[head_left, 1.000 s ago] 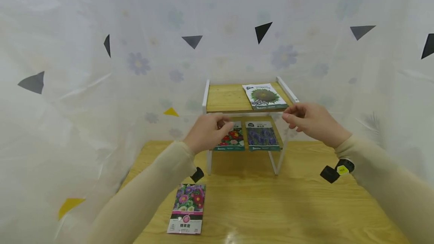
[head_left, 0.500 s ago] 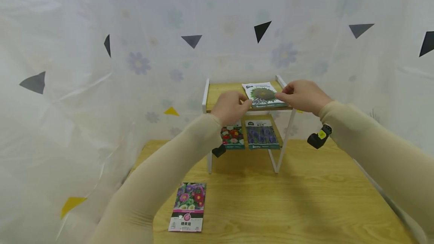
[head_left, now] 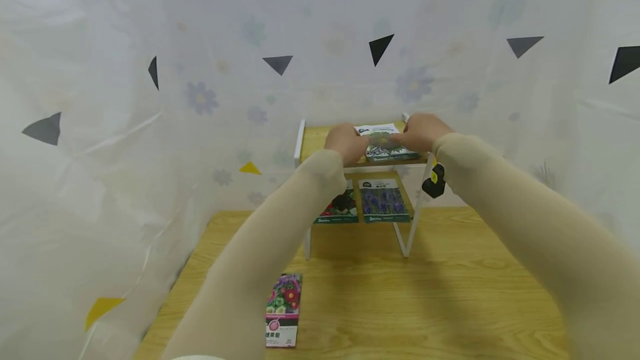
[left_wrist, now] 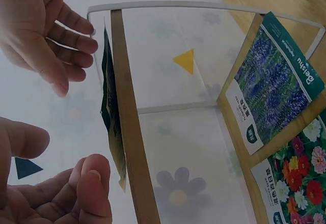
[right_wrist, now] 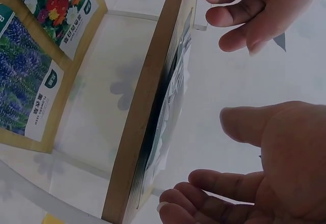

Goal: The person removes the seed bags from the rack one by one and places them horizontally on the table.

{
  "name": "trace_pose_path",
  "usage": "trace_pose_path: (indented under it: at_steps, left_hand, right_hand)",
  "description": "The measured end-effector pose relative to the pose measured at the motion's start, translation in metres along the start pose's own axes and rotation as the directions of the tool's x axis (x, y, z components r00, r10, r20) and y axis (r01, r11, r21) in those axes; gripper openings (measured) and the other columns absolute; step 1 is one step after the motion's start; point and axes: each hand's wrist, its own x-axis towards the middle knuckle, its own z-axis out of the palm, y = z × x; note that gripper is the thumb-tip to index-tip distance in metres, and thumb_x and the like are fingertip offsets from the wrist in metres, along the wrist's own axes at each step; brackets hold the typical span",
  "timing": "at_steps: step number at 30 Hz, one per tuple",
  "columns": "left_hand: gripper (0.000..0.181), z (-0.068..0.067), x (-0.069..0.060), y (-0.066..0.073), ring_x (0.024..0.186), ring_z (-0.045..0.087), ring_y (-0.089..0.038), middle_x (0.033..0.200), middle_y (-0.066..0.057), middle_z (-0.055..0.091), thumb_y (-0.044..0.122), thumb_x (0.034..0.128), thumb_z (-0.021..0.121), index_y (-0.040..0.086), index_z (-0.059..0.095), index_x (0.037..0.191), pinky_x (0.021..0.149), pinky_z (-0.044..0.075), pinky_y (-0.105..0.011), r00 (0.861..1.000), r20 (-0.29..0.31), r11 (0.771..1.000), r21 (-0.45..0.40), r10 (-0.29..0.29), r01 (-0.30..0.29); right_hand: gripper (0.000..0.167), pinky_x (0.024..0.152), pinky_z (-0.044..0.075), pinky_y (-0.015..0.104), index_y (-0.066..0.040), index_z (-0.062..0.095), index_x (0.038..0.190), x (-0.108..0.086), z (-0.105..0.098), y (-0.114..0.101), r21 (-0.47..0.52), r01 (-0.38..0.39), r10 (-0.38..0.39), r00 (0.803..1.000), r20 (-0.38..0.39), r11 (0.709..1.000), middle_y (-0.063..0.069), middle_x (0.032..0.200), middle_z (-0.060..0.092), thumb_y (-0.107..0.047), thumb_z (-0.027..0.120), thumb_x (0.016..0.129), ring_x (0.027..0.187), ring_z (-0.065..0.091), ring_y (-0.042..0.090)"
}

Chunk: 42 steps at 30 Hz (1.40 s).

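Observation:
A two-tier wooden shelf (head_left: 314,139) with white metal legs stands on the table. On its top board lies a white seed packet (head_left: 390,153) with a spiky green-rimmed flower head. My left hand (head_left: 346,143) hovers at the packet's left side, and my right hand (head_left: 425,131) is at its right side. In the left wrist view, the left fingers (left_wrist: 91,188) are loosely bent beside the packet's edge. Relaxed right fingers (right_wrist: 204,198) show in the right wrist view, near the packet's other end. Neither hand visibly pinches it; whether any fingertip touches it, I cannot tell.
The lower board bears a purple-flower seed packet (head_left: 384,201) and a red-flower seed packet (left_wrist: 310,173), partly covered by my left arm in the head view. Another seed packet (head_left: 285,304) with pink flowers lies on the table (head_left: 390,304). A patterned sheet (head_left: 320,26) hangs behind.
Both hands have risen from the shelf's front to the top board and closed in on the white packet from either side. The packets have not visibly moved.

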Motion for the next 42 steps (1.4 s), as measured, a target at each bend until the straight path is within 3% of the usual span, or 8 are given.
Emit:
trace_pose_path:
  at_steps: [5, 12, 19, 25, 29, 34, 38, 42]
  left_hand:
    - [0.044, 0.003, 0.012, 0.001, 0.038, 0.029, -0.013, 0.047, 0.0, 0.041, 0.029, 0.0978, 0.048, 0.013, 0.047, 0.056, 0.039, 0.031, -0.029, 0.998, -0.005, 0.998, 0.006, -0.068, 0.068]
    - [0.038, 0.003, 0.018, 0.003, 0.042, 0.032, -0.013, 0.056, 0.0, 0.041, 0.032, 0.0985, 0.048, 0.011, 0.055, 0.068, 0.046, 0.04, -0.03, 0.996, -0.028, 0.996, 0.04, -0.079, 0.08]
    - [0.039, 0.009, 0.02, 0.002, 0.04, 0.025, -0.012, 0.053, 0.001, 0.036, 0.03, 0.0984, 0.048, 0.012, 0.051, 0.063, 0.041, 0.032, -0.028, 0.992, -0.031, 0.992, 0.036, -0.12, 0.121]
    - [0.026, 0.013, 0.022, 0.003, 0.039, 0.026, -0.012, 0.049, 0.001, 0.037, 0.024, 0.0975, 0.047, 0.006, 0.065, 0.097, 0.039, 0.032, -0.03, 0.988, -0.009, 0.988, 0.013, -0.152, 0.152]
    - [0.036, 0.013, 0.02, 0.001, 0.041, 0.029, -0.013, 0.067, -0.003, 0.053, 0.024, 0.0968, 0.046, 0.005, 0.061, 0.123, 0.04, 0.034, -0.03, 0.99, -0.011, 0.989, 0.031, -0.142, 0.143]
    - [0.054, 0.011, 0.012, -0.003, 0.059, 0.047, -0.017, 0.124, -0.009, 0.057, 0.029, 0.0974, 0.049, 0.01, 0.038, 0.147, 0.052, 0.042, -0.031, 0.992, -0.046, 0.991, 0.062, -0.114, 0.117]
    - [0.052, 0.01, 0.008, -0.006, 0.083, 0.054, -0.022, 0.136, -0.01, 0.051, 0.021, 0.0967, 0.05, 0.009, 0.038, 0.146, 0.061, 0.043, -0.033, 0.995, -0.051, 0.994, 0.061, -0.085, 0.088]
    - [0.026, 0.011, 0.011, -0.01, 0.07, 0.05, -0.019, 0.105, -0.008, 0.061, 0.015, 0.0951, 0.051, 0.005, 0.06, 0.117, 0.054, 0.039, -0.032, 0.995, -0.052, 0.995, 0.045, -0.086, 0.088]
  right_hand:
    - [0.052, 0.056, 0.04, 0.035, -0.015, 0.045, 0.055, 0.012, 0.004, 0.002, -0.029, -0.026, 0.026, 1.0, 0.006, 0.999, -0.003, 0.05, 0.034, -0.044, 0.05, 0.097, 0.044, 0.029, 0.012]
    - [0.044, 0.067, 0.044, 0.041, -0.009, 0.052, 0.067, 0.016, 0.003, -0.007, -0.054, -0.08, 0.08, 0.997, -0.005, 0.995, 0.015, 0.081, 0.059, -0.04, 0.051, 0.097, 0.058, 0.047, 0.021]
    - [0.043, 0.068, 0.045, 0.041, -0.009, 0.053, 0.063, 0.021, 0.007, -0.014, -0.126, -0.079, 0.081, 0.997, 0.007, 0.989, 0.002, 0.057, 0.047, -0.034, 0.05, 0.098, 0.054, 0.046, 0.018]
    - [0.039, 0.069, 0.046, 0.042, -0.003, 0.064, 0.079, 0.02, 0.006, -0.019, -0.122, -0.122, 0.125, 0.992, 0.017, 0.985, 0.011, 0.074, 0.06, -0.034, 0.05, 0.098, 0.064, 0.053, 0.023]
    - [0.038, 0.068, 0.048, 0.042, 0.0, 0.068, 0.09, 0.025, 0.01, -0.017, -0.101, -0.135, 0.137, 0.99, 0.017, 0.986, 0.021, 0.095, 0.065, -0.036, 0.054, 0.096, 0.07, 0.057, 0.026]
    - [0.038, 0.07, 0.049, 0.045, -0.002, 0.068, 0.088, 0.034, 0.017, -0.011, -0.085, -0.137, 0.139, 0.99, 0.018, 0.987, 0.024, 0.104, 0.064, -0.038, 0.057, 0.093, 0.076, 0.059, 0.03]
    - [0.036, 0.068, 0.049, 0.044, -0.006, 0.067, 0.077, 0.034, 0.018, -0.009, -0.064, -0.157, 0.158, 0.987, 0.019, 0.986, 0.016, 0.087, 0.065, -0.038, 0.058, 0.092, 0.071, 0.058, 0.028]
    - [0.035, 0.063, 0.047, 0.041, -0.008, 0.064, 0.074, 0.028, 0.016, -0.013, -0.053, -0.183, 0.184, 0.983, 0.015, 0.982, 0.011, 0.076, 0.06, -0.037, 0.057, 0.093, 0.064, 0.053, 0.024]
